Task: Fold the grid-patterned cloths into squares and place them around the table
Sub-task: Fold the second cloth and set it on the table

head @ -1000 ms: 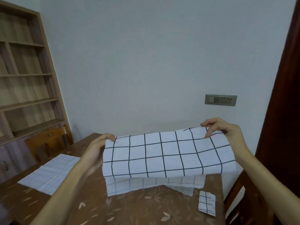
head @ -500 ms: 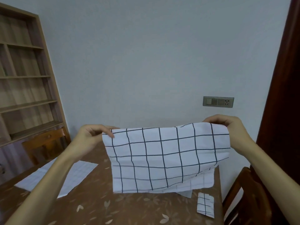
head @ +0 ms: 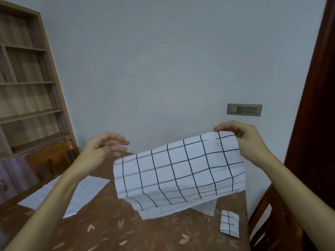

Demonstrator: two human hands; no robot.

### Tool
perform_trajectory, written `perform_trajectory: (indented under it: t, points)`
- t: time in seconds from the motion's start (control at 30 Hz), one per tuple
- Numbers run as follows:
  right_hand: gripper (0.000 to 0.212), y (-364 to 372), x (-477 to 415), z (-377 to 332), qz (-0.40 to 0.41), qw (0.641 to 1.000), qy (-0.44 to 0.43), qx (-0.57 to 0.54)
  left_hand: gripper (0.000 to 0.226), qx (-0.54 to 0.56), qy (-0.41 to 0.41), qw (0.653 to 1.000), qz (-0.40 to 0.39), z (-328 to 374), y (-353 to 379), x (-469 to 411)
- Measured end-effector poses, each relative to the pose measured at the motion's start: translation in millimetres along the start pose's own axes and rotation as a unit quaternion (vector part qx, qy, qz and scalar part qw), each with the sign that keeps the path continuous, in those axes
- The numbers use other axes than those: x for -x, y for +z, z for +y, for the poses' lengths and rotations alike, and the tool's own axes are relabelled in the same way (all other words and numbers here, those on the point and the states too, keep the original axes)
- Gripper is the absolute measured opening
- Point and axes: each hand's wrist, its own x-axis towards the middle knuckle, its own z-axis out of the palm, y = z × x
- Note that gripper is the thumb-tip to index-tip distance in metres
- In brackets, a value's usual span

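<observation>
A white cloth with a black grid (head: 181, 171) hangs in the air over the brown table (head: 112, 227). My right hand (head: 241, 134) pinches its top right corner. The cloth's left side droops free. My left hand (head: 105, 144) is off the cloth, up and to its left, fingers apart and holding nothing. Under the hanging cloth lies another pale cloth (head: 204, 207), mostly hidden. A small folded grid cloth (head: 229, 223) rests at the table's right edge. A flat cloth with a fine grid (head: 76, 194) lies on the left of the table.
A wooden chair (head: 52, 156) stands at the table's left far side, in front of a tall bookshelf (head: 25, 84). Another chair (head: 272, 220) is at the right edge. A dark door frame (head: 315, 105) and a wall socket panel (head: 244, 109) are on the right.
My left hand has let go of the cloth's top left corner, and that side has dropped. My right hand still holds its corner, slightly higher.
</observation>
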Motion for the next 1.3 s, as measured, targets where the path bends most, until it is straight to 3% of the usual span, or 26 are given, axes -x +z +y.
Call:
perform_trajectory:
  t: [0.07,0.17,0.27,0.33,0.5,0.6,0.73,0.9,1.13,1.3]
  points:
    - [0.034,9.9,-1.3,-4.7,-0.018,1.000,-0.009,0.000,0.032,-0.003,0.019,1.000,-0.009,4.2,14.8,1.2]
    - [0.043,28.5,-3.9,-10.6,-0.080,0.993,-0.031,0.085,0.031,-0.059,0.039,0.993,-0.097,15.9,54.2,8.6]
    - [0.057,55.9,-7.0,-24.1,-0.153,0.968,-0.078,0.183,0.075,-0.064,0.055,0.978,-0.191,27.6,96.1,11.0]
    - [0.059,70.1,-9.6,-33.9,-0.179,0.960,-0.096,0.194,0.077,-0.034,0.071,0.974,-0.213,31.4,118.0,8.0]
    - [0.050,73.2,-10.5,-35.3,-0.175,0.966,-0.069,0.177,0.023,0.017,0.077,0.989,-0.123,32.6,139.2,3.3]
    - [0.026,61.7,-8.1,-24.4,-0.146,0.969,-0.050,0.191,0.020,0.070,0.046,0.995,-0.059,26.2,132.1,1.4]
    - [0.042,38.0,-2.0,-16.7,-0.134,0.973,0.040,0.185,0.018,0.124,0.017,0.992,0.021,20.1,113.0,-3.3]
    - [0.024,23.1,9.3,-1.5,-0.125,0.983,0.130,0.042,0.013,0.140,0.005,0.987,0.076,13.7,93.2,-5.1]
    - [0.020,37.3,13.5,4.7,-0.042,0.992,0.103,-0.052,0.023,0.171,-0.012,0.982,0.079,10.6,84.0,-1.2]
    - [0.020,41.4,13.1,3.0,-0.029,0.993,0.091,-0.071,0.022,0.179,-0.020,0.980,0.083,9.5,79.4,0.3]
